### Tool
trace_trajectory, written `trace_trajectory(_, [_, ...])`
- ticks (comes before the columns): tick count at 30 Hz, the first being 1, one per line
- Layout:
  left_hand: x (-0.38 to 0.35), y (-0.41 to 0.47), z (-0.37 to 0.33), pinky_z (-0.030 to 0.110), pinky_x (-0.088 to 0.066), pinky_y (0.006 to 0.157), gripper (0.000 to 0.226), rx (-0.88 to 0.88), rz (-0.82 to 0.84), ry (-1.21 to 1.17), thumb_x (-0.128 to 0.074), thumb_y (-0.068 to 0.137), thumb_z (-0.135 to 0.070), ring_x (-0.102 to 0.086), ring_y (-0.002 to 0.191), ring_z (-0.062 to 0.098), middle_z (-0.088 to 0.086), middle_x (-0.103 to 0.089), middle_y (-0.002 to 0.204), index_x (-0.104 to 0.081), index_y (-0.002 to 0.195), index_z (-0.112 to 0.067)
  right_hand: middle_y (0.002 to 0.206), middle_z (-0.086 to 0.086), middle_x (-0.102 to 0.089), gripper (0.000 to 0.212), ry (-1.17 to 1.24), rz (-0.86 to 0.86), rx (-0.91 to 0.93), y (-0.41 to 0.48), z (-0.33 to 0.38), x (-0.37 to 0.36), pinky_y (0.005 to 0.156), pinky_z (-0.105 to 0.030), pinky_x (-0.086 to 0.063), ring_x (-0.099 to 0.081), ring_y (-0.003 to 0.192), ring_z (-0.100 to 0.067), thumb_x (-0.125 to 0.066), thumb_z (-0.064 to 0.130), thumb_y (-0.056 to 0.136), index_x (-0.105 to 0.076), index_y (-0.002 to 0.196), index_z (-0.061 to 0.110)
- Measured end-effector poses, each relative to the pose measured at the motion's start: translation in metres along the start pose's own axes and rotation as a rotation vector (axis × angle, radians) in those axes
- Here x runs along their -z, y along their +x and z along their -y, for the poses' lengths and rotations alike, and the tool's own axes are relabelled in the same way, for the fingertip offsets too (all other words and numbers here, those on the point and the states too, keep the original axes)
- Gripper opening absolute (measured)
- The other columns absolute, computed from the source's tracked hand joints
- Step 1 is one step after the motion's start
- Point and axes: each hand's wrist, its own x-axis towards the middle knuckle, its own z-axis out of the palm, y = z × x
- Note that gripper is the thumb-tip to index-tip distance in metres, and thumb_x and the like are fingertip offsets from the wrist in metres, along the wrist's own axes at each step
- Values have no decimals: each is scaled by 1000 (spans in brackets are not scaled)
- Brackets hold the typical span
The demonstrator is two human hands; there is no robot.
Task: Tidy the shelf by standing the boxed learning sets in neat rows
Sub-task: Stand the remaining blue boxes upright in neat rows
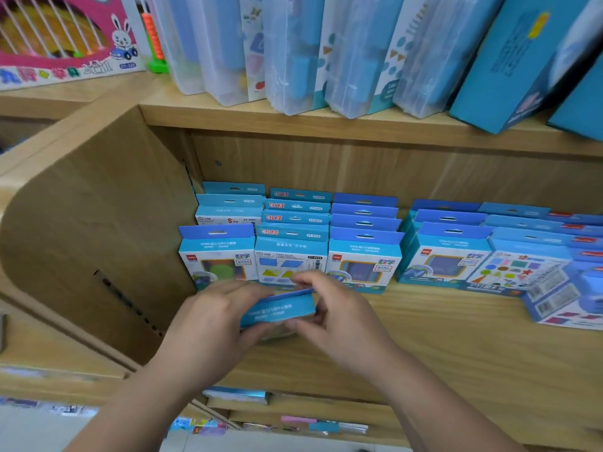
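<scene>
Pale wooden shelving (456,337) fills the view, with a curved side panel (98,239) on its left. A blue boxed set (279,309) is held just above the front of the middle shelf board, and everything else is placed from it.

High above that box, on the upper board (293,122), tall clear plastic cases (293,53) lean to one side, with teal cartons (509,60) further right. Up and well to the left of it stands a pink abacus box (58,37) printed with a rabbit.

Directly behind the box, rows of boxed sets stand upright with their hang tabs up, one behind another. The front of one row (217,252) is behind and slightly left. The next (290,252) is straight behind, and a third (365,259) is behind and just right. Further right stand two more rows (445,256) (522,269). Beyond them, far right of the box, a pale carton (567,298) sits tilted out of line.

The left hand (212,324) wraps the box's left end, its grip closed around it. The right hand (342,318) takes the right end, thumb on the top edge and fingers curled beneath, its grip likewise grasping the box. The box is tilted, with its top panel facing up and toward the person.
</scene>
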Motion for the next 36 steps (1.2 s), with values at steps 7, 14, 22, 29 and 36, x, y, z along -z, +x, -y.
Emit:
trace_trajectory(7, [-29, 29, -36, 25, -54, 76, 43, -52, 2, -252, -81, 68, -49, -62, 88, 2, -18, -69, 95, -70, 106, -31, 84, 21, -61, 36, 37, -40, -98, -32, -35, 37, 67, -31, -53, -57, 69, -3, -77, 42, 79, -55, 107, 37])
trace_trajectory(14, [-49, 55, -50, 26, -48, 90, 47, 4, -166, -246, -58, 84, -54, -58, 105, 11, -5, -65, 111, -69, 114, -19, 69, 27, -58, 32, -72, -152, -238, -56, -70, 85, 56, -15, -35, -54, 63, 0, -77, 41, 83, -58, 107, 35])
trace_trajectory(22, [-24, 66, 19, 52, -29, 114, 77, 422, -177, 224, -74, 79, -19, -36, 137, 38, 18, -43, 147, -39, 146, -7, 66, 29, -59, 27, -58, -155, -284, -54, -79, 105, 49, -20, -35, -53, 56, -7, -78, 33, 84, -57, 102, 36])
trace_trajectory(29, [-13, 70, 34, 55, -40, 98, 70, 449, -23, 449, -83, 70, -25, -51, 113, 37, 15, -59, 123, -55, 133, -14, 71, 37, -58, 28, -74, -117, -259, -52, -74, 103, 49, -17, -36, -55, 60, -3, -76, 36, 85, -55, 103, 38])
trace_trajectory(36, [2, 59, 29, 42, -42, 75, 51, 379, 126, 604, -87, 64, -34, -59, 91, 28, 3, -70, 94, -68, 110, -22, 67, 20, -58, 29, -131, -118, -202, -54, -74, 105, 52, -17, -38, -58, 68, 0, -76, 40, 84, -55, 104, 39])
